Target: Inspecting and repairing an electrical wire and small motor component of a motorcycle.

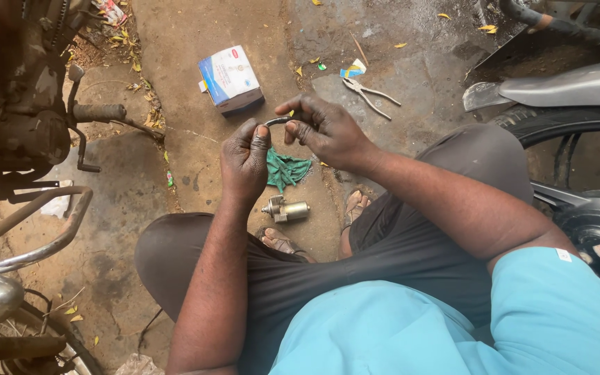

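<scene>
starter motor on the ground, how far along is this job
Done, by the look of it: the small starter motor lies loose on the ground by the feet, off any bike, and the box sits apart. In hand: the left hand and right hand both pinch a thin dark ring above the green cloth. Left: the ring is not on the motor yet; the pliers lie untouched.

Outdoor ground: bare packed dirt and stained, cracked concrete, scattered yellow leaves. Grimy motorcycle engine at left, chrome crash guard below. Motorcycle wheel and grey fender at right. Flat daylight.
</scene>
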